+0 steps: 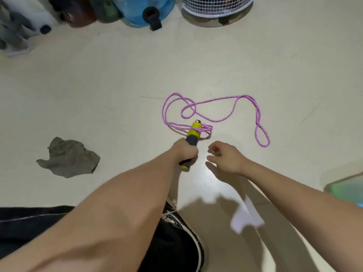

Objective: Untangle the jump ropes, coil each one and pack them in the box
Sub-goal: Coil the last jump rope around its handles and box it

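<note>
The pale cream floor [275,55] carries everything here. On it, just beyond the hands, the pink braided jump rope [216,99] sprawls in loose crossing loops, several turns already wound round its yellow-and-grey foam handle [193,134]. The left hand [185,152] is clenched round that handle; the right hand [225,157], just beside it, grasps nothing, fingers loosely curled. To coil well, I judge the right hand should feed slack evenly while the left keeps the handle steady, clearing the crossing first. Well beyond the rope stands a white mesh basket [216,6], contents unclear; a green-tinted container edge [345,190] shows right of the hands, its inside hidden.
</note>
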